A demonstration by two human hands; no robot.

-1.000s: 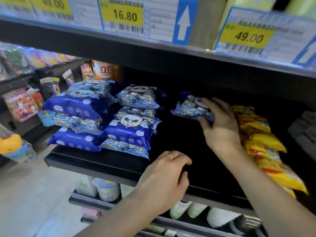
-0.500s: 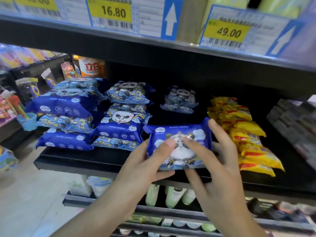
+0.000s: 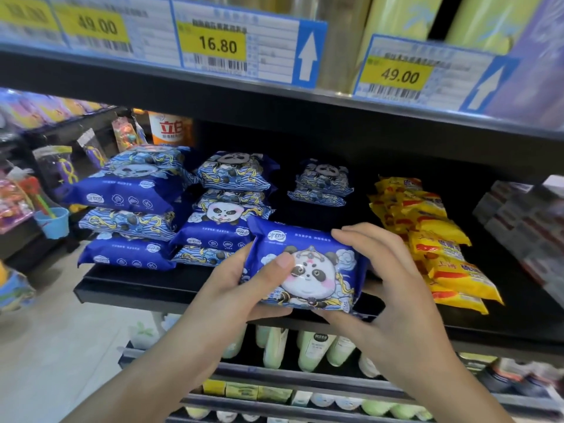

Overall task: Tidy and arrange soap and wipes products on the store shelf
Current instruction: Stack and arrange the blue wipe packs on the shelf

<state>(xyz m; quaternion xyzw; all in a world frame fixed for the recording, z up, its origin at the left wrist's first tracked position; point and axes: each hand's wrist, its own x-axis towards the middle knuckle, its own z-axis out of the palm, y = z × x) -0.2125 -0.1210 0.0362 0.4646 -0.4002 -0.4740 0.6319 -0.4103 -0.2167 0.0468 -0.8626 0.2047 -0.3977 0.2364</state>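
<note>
Both hands on one blue panda wipes pack (image 3: 308,267), held face-up in front of the black shelf (image 3: 128,288) edge, just above its front lip. Left hand (image 3: 244,288) grips the pack's left end: thumb curled over the printed face near the panda, remaining fingers wrapped underneath, out of sight. Right hand (image 3: 393,288) grips the right end: fingers curled over the top right edge, thumb under the lower edge. Pack tilted slightly, top edge away from the person. Directly beyond the left hand: a middle stack of wipes packs (image 3: 225,218), same blue panda print, its lowest packs touching or just behind the held pack's left corner; cannot tell which. Further left of the left hand: a left stack of wipes packs (image 3: 131,209), three or more high, near the shelf's left end. Beyond the held pack, deep on the shelf: a rear pair of wipes packs (image 3: 322,184), stacked, well apart from the hands. Just right of the right hand: a row of yellow soap packets (image 3: 439,239), overlapping front to back. Above the hands, on the upper shelf edge: price tags (image 3: 219,45) reading 16.80 and 49.00. Below the hands: pale green bottles (image 3: 308,346) on the lower shelf.
</note>
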